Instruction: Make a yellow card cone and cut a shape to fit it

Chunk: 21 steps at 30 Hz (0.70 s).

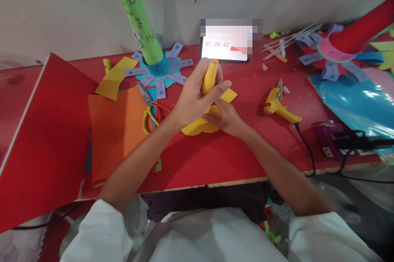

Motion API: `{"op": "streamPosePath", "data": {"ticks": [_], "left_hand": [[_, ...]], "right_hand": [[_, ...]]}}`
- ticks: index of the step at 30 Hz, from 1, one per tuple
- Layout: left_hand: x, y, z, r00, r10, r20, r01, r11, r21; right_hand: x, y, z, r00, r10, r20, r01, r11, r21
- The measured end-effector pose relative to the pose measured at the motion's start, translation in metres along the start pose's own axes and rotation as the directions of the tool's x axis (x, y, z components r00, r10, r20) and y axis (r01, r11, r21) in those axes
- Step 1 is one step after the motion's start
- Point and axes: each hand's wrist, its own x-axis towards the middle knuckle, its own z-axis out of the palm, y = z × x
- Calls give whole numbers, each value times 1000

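Observation:
A yellow paper tube stands upright at the middle of the red table, its narrow top pointing up. My left hand is wrapped round the tube, thumb across its near side. Lower down, my right hand holds the tube's base, its fingers partly hidden behind my left hand. Beneath the hands lies a yellow scalloped paper piece, flat on the table. A yellow paper scrap shows just beyond my right hand.
Scissors and orange sheets lie left, beside a raised red board. A green tube stands behind them. At the right are a yellow glue gun, a purple power box and a red tube. A tablet leans behind.

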Motion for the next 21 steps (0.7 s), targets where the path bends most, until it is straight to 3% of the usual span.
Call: {"op": "streamPosePath", "data": {"ticks": [21], "left_hand": [[-1, -3, 2, 999, -23, -36, 22, 1000, -22]], "right_hand": [[-2, 0, -10, 1000, 13, -12, -13, 1000, 21]]}}
